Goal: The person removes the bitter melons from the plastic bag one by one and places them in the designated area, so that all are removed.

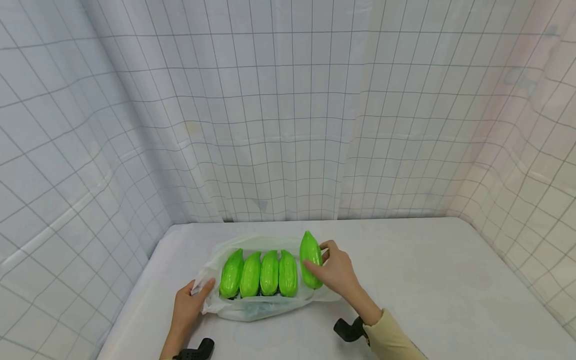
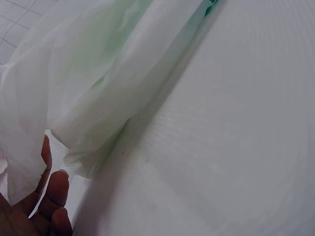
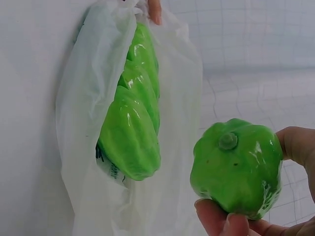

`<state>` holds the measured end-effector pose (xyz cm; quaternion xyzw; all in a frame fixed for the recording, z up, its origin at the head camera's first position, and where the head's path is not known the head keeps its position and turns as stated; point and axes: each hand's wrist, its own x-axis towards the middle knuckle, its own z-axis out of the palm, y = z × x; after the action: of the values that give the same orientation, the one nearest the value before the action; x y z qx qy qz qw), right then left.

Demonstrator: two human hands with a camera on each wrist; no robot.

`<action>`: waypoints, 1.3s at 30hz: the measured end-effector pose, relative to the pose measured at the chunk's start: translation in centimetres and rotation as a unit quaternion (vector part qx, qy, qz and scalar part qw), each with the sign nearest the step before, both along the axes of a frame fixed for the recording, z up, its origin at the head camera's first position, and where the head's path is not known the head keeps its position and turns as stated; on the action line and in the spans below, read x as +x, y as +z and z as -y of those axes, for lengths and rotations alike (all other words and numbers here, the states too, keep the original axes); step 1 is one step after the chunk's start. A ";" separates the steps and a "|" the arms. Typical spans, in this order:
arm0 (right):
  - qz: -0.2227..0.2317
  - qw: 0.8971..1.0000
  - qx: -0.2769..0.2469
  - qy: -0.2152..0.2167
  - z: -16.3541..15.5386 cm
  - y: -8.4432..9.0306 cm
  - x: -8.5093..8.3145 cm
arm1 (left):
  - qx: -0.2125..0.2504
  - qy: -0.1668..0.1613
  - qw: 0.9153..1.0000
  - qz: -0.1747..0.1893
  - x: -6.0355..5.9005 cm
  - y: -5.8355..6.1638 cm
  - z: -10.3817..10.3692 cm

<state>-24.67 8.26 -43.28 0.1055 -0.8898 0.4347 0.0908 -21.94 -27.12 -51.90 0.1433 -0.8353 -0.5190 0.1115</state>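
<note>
At a white table (image 1: 450,280), the hands (image 1: 186,306) (image 1: 339,272) grip a plastic bag (image 1: 252,312) (left) and a green vegetable (image 1: 310,248) (right).

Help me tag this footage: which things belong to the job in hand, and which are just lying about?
Job:
- right hand, gripping one green gourd
- left hand, pinching the white bag
- four more gourds in the bag

Surroundings only:
- white table
- gridded curtain
- black wrist devices

In front of me hangs a white back sheet (image 1: 279,125), creased and ruled with thin dark grid lines. A similar left sheet (image 1: 58,150) and right sheet (image 1: 535,165) flank me, bluish leftward, warmer rightward. Below me spreads a white table (image 1: 427,270), evenly lit.
</note>
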 end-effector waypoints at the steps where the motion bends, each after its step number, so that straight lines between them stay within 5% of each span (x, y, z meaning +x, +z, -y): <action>1: -0.001 1.000 -0.003 -0.001 0.0 0.0 0.0 | 0.000 0.001 1.000 0.000 0.0 -0.1 0.0; 39: -0.048 0.995 -0.031 -0.085 -3.6 -0.3 -1.8 | -0.011 -0.001 1.000 -0.004 0.1 0.1 -0.1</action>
<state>-26.43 11.89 -43.55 0.0474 -0.8762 0.4471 0.1735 -21.84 -27.06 -51.80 0.1393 -0.8407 -0.5102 0.1163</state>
